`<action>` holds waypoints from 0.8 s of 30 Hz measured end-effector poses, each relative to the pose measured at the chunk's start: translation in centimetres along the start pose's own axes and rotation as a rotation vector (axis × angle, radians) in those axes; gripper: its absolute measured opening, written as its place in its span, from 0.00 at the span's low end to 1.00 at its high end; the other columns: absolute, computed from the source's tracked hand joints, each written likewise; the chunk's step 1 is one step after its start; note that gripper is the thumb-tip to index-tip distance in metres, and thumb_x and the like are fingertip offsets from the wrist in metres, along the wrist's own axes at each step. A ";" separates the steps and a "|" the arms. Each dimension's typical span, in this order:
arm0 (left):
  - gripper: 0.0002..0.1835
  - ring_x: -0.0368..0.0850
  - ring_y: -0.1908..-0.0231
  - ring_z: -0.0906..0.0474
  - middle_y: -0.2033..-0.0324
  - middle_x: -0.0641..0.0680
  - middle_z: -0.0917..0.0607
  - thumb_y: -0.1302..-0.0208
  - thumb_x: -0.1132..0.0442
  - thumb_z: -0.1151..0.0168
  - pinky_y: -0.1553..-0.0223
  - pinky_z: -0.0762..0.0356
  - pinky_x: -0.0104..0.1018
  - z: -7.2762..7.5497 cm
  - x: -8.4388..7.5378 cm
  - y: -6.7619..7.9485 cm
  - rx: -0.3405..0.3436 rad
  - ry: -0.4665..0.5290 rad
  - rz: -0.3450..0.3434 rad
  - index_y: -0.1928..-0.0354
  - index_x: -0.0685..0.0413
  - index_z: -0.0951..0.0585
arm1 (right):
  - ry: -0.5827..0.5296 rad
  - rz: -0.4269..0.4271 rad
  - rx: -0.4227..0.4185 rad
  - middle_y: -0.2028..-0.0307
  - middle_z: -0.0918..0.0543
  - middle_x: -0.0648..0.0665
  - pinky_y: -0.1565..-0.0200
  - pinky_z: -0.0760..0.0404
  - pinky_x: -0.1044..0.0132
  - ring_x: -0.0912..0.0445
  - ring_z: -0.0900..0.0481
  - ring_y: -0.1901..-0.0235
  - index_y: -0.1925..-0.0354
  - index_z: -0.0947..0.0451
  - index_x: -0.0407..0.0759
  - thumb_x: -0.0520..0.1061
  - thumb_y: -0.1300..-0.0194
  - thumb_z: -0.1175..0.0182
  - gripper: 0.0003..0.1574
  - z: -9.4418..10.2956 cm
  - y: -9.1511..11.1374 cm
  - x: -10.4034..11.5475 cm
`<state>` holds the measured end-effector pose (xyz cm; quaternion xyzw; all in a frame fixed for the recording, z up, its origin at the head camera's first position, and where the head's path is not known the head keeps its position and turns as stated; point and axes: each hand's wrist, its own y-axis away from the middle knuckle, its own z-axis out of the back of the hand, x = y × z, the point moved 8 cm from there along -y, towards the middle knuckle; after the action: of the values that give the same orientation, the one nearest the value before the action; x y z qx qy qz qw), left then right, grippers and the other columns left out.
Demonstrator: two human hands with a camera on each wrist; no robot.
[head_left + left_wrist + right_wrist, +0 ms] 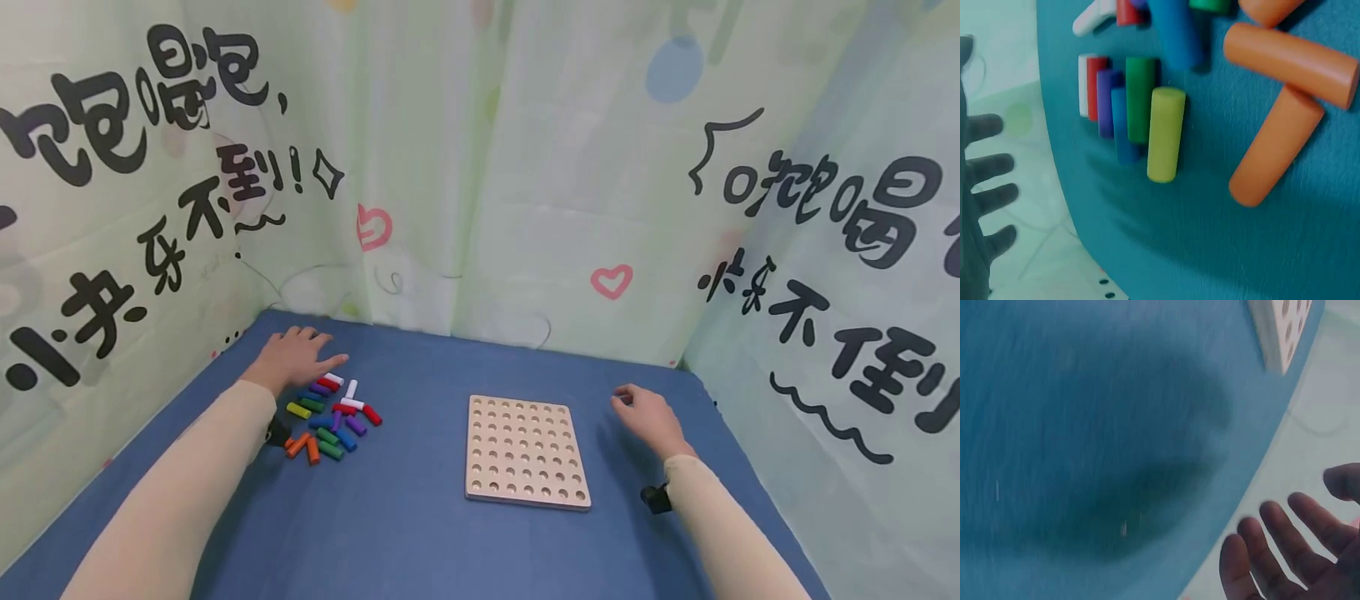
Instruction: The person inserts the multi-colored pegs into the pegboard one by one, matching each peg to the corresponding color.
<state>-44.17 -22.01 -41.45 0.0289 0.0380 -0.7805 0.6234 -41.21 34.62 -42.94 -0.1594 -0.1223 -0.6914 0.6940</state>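
Note:
My left hand (292, 358) hovers at the far left of the table, fingers spread, beside a loose cluster of small coloured cylindrical pegs (347, 408). It holds nothing. In the left wrist view, a yellow peg (1166, 134) lies beside a green peg (1141, 100), and two orange pegs (1275, 147) touch farther right. To the right of a square wooden board (516, 448) with rows of round holes, my right hand (648, 417) is raised over the table with its fingers loosely bent and nothing in them. Part of the board also shows in the right wrist view.
Blue cloth (405, 517) covers the table. Printed curtains (480, 167) with black writing and pink hearts stand along its back and both sides. Black wrist cameras (656, 499) sit on both wrists, over pale sleeves (180, 483).

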 end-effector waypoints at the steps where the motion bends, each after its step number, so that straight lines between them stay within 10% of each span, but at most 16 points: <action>1: 0.40 0.74 0.31 0.37 0.31 0.73 0.30 0.24 0.36 0.52 0.32 0.39 0.72 -0.2 -0.2 0.0 0.009 0.000 -0.009 0.27 0.62 0.30 | -0.015 0.000 0.005 0.40 0.21 0.26 0.44 0.22 0.36 0.32 0.21 0.43 0.34 0.26 0.33 0.51 0.22 0.49 0.28 -0.4 0.1 0.2; 24: 0.23 0.63 0.37 0.29 0.38 0.62 0.22 0.24 0.53 0.40 0.36 0.28 0.63 -3.4 -6.6 3.7 0.032 0.239 -0.254 0.34 0.56 0.22 | -0.187 0.162 0.122 0.44 0.15 0.39 0.55 0.21 0.54 0.52 0.20 0.60 0.35 0.21 0.48 0.49 0.27 0.35 0.26 -6.1 1.8 2.0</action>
<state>-39.16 -16.10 -44.26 0.1264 0.1029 -0.8446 0.5100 -39.70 30.37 -47.83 -0.1901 -0.2151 -0.6066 0.7414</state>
